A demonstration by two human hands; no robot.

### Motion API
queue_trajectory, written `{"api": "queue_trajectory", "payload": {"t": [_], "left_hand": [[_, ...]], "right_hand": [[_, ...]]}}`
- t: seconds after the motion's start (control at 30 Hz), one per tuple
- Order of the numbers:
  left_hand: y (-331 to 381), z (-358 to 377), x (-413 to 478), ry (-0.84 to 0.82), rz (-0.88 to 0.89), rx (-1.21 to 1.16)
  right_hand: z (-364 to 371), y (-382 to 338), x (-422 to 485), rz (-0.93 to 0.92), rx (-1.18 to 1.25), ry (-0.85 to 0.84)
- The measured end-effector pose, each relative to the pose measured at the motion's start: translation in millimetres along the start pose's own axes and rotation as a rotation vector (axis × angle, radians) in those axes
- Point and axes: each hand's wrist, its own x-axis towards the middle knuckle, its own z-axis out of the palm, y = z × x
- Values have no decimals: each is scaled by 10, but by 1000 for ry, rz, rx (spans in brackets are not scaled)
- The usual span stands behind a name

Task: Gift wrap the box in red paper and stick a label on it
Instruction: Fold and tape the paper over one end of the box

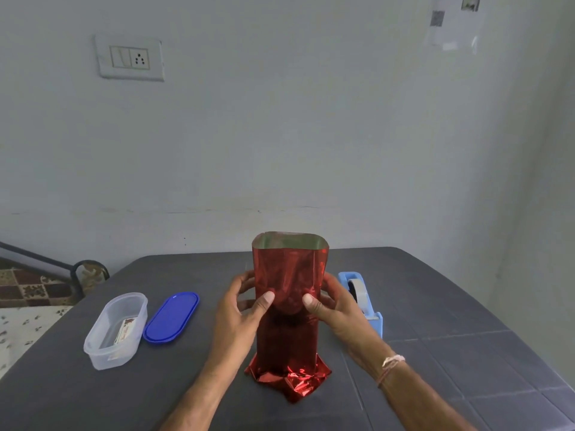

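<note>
Paper tube [289, 275] stands upright on table [451, 306]; top edge open, bottom edge crumpled. Left hand [239, 318] and right hand [336, 309] grip its sides, thumbs pressed on its front. Dispenser [362, 293] just right of it; lid [171, 317] and tub [116, 329] to its left, a strip of table showing between.

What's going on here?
A person holds a standing tube of red paper on the table, left hand and right hand gripping its sides, thumbs on the front. The top end is open, the bottom crumpled. A tape dispenser stands right of it; a clear tub and blue lid lie left.
</note>
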Motion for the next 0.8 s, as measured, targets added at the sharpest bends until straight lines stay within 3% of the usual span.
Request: {"api": "queue_trajectory", "payload": {"t": [0.3, 0.5, 0.8], "left_hand": [[62, -55, 18, 25, 82, 86], [-15, -145, 66, -60, 204, 141], [16, -247, 148, -176, 284, 212]], "right_hand": [[70, -117, -29, -155, -45, 104], [112, -52, -53, -217, -52, 227], [128, -111, -85, -332, -256, 265]]}}
